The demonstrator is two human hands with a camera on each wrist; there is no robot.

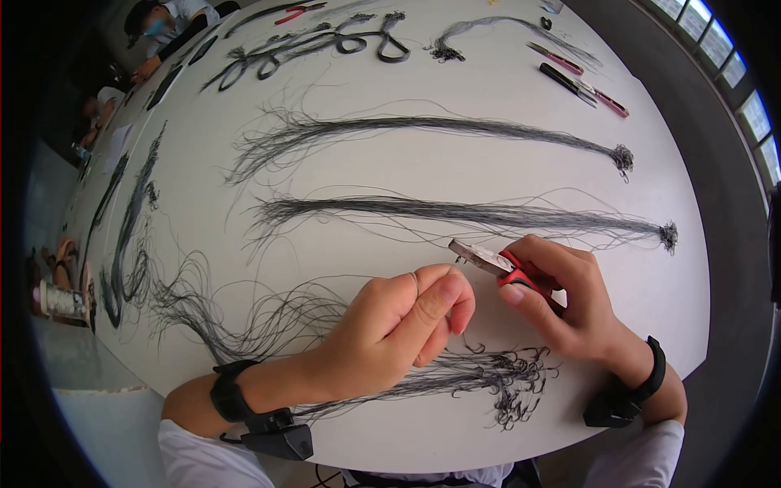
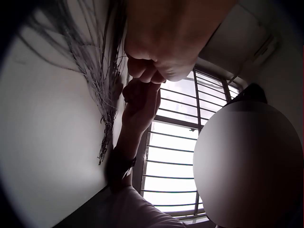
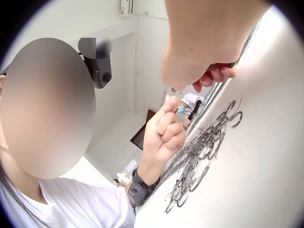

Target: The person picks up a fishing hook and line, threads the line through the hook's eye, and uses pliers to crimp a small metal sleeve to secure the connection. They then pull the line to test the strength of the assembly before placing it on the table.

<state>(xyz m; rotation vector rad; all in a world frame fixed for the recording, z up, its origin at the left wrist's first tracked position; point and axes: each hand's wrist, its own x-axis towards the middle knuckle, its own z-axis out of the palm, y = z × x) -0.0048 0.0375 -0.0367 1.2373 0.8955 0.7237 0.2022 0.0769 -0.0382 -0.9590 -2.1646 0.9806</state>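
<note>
My right hand grips pliers with red and black handles, their metal nose pointing left. Just in front of that nose is my left hand, its thumb and curled fingers pinching a thin fishing line. A small dark bit shows by the plier tip; what it is I cannot tell. The left fingers hide most of what they hold. Under the left hand lies a bundle of dark lines ending in a cluster of fish hooks, which the right wrist view also shows, the hooks below the left hand.
Two long line bundles with knotted hook clusters stretch across the white table. Looped bundles lie at the back. Cutters and other tools are back right. Another person sits at the far left.
</note>
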